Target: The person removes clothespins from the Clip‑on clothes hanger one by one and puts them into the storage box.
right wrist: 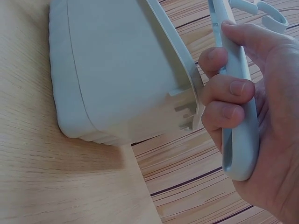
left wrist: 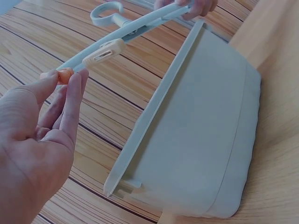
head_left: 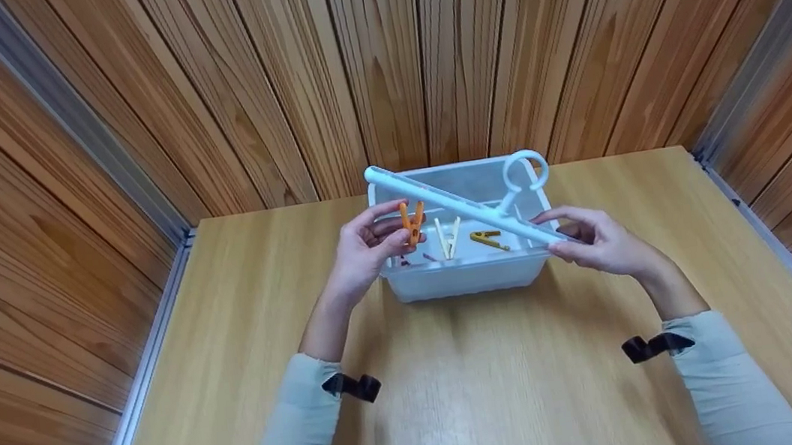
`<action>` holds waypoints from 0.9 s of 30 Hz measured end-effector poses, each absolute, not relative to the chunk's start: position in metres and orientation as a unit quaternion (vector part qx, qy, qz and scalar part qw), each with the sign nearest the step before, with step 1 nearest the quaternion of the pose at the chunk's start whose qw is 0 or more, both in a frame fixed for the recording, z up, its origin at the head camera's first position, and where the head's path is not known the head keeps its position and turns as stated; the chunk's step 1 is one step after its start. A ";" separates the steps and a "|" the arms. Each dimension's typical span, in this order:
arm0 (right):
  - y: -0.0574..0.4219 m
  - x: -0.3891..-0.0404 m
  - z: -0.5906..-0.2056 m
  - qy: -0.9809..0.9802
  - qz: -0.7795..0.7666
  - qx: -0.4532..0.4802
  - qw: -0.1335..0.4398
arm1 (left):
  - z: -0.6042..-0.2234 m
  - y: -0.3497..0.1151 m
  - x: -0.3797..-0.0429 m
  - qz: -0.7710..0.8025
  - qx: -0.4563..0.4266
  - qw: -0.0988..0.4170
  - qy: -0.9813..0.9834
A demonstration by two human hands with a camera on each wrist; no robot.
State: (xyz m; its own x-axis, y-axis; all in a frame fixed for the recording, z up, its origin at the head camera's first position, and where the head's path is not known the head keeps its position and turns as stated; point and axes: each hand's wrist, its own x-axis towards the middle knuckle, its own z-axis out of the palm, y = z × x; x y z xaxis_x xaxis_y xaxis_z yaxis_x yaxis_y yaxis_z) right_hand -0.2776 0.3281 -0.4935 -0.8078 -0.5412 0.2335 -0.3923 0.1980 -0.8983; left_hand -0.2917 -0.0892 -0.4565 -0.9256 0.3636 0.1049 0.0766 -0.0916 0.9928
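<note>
My right hand (head_left: 602, 242) grips one end of a light-blue clothes hanger (head_left: 450, 202), fingers curled round the bar in the right wrist view. The hanger slants over the bin, its round hook upward and its far end toward the back left. My left hand (head_left: 362, 257) pinches an orange clothespin (head_left: 415, 235) between thumb and fingertips, right at the hanger's bar. Close beside it, a cream clothespin (left wrist: 103, 52) sits against the bar in the left wrist view. A mustard-yellow clothespin (head_left: 490, 240) shows below the bar in the head view, overlapping the bin's inside.
A whitish plastic bin (head_left: 463, 280) stands on the wooden table (head_left: 476, 379) near its back edge. Small dark-red pieces (head_left: 404, 261) show inside at its left. Wood-panelled walls (head_left: 384, 65) rise behind the table and at both sides.
</note>
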 end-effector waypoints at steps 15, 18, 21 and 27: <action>0.328 -0.276 -0.494 0.772 -0.559 -0.296 0.067 | -0.461 -0.083 -0.289 0.707 0.193 0.088 0.674; 0.327 -0.276 -0.494 0.772 -0.558 -0.296 0.067 | -0.463 -0.082 -0.289 0.706 0.198 0.083 0.674; 0.326 -0.276 -0.495 0.771 -0.559 -0.297 0.068 | -0.464 -0.082 -0.289 0.700 0.205 0.068 0.681; 0.324 -0.277 -0.494 0.767 -0.564 -0.296 0.075 | -0.464 -0.080 -0.288 0.674 0.220 0.027 0.705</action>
State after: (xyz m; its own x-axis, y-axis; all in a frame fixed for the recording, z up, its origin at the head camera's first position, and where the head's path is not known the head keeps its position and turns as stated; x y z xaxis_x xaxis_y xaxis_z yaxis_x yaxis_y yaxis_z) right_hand -0.2765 0.3241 -0.4944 -0.8130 -0.5395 0.2191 -0.3703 0.1887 -0.9096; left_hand -0.2876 -0.0802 -0.4643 -0.9022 0.3452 0.2586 0.2738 -0.0050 0.9618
